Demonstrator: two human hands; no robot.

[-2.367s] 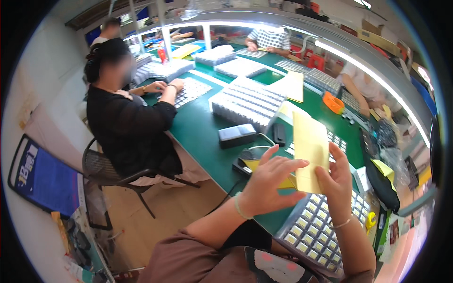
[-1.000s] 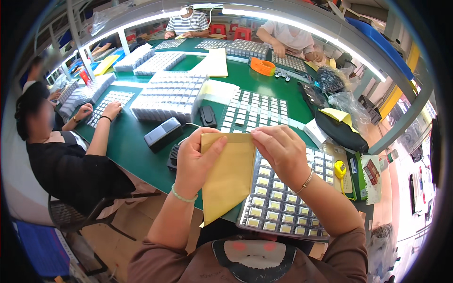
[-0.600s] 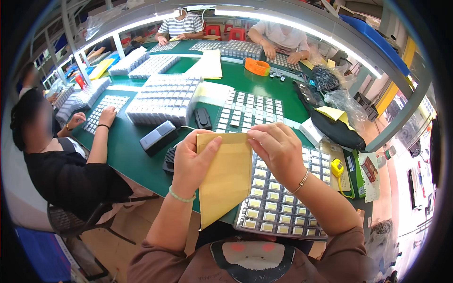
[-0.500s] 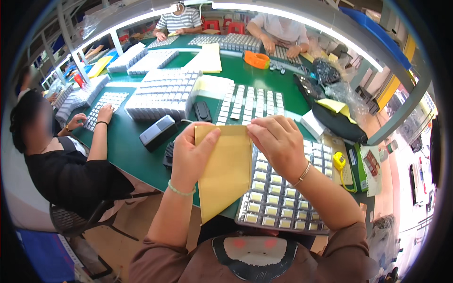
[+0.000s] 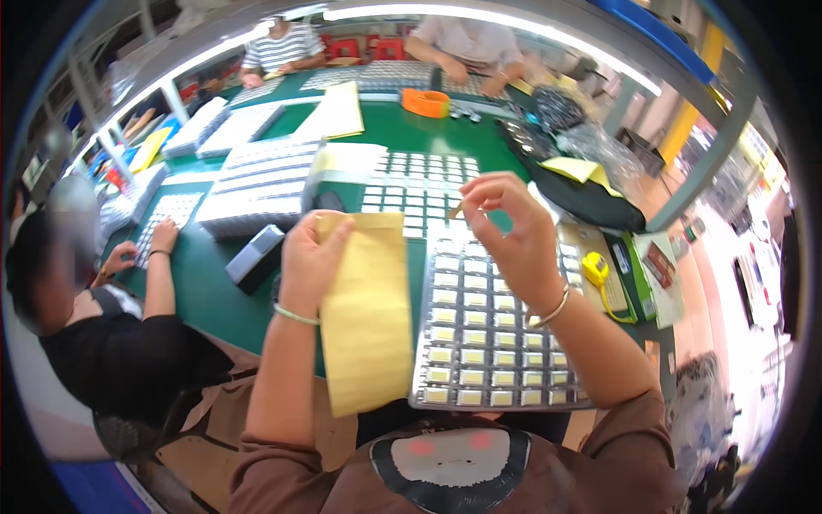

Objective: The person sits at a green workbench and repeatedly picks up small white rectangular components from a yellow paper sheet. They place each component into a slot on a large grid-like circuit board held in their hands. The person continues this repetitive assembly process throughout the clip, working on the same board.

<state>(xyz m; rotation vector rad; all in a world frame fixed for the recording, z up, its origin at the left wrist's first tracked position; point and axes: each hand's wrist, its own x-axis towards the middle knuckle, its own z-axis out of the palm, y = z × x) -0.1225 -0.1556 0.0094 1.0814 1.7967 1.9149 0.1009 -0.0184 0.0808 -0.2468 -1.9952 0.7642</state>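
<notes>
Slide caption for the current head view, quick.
Left hand holds yellow paper; right hand, over a tray of small parts, pinches a small brownish piece.

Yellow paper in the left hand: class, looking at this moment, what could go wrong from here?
The yellow paper hangs from the left hand, gripped only near its top-left corner, so it might slip or crease. Its right edge appears close to the tray and could brush the small parts. The brownish strip at the fingers of the right hand might fall among them.

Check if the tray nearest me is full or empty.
The tray looks full where visible: pale pieces line its rows. The right hand hides some.
</notes>
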